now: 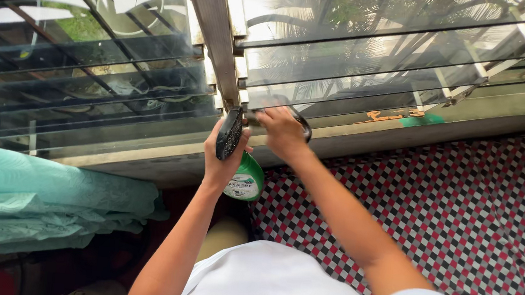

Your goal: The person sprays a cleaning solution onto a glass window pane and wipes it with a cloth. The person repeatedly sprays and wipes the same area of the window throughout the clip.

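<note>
My left hand (221, 159) is raised in front of the window and grips a green spray bottle (247, 179) with a black trigger head (230, 133). The bottle's white label faces me. Just to its right, my right hand (283, 133) is closed at the lowest glass slat (344, 101), next to the vertical window post (212, 40). A small dark object (303, 126) shows under its fingers; I cannot tell what it is. The two hands are almost touching.
Louvred glass slats (93, 41) fill the window on both sides of the post, above a pale sill (404, 139) with orange and green marks. A red, black and white checkered cloth (467, 218) lies at the right, and folded teal fabric (26, 202) at the left.
</note>
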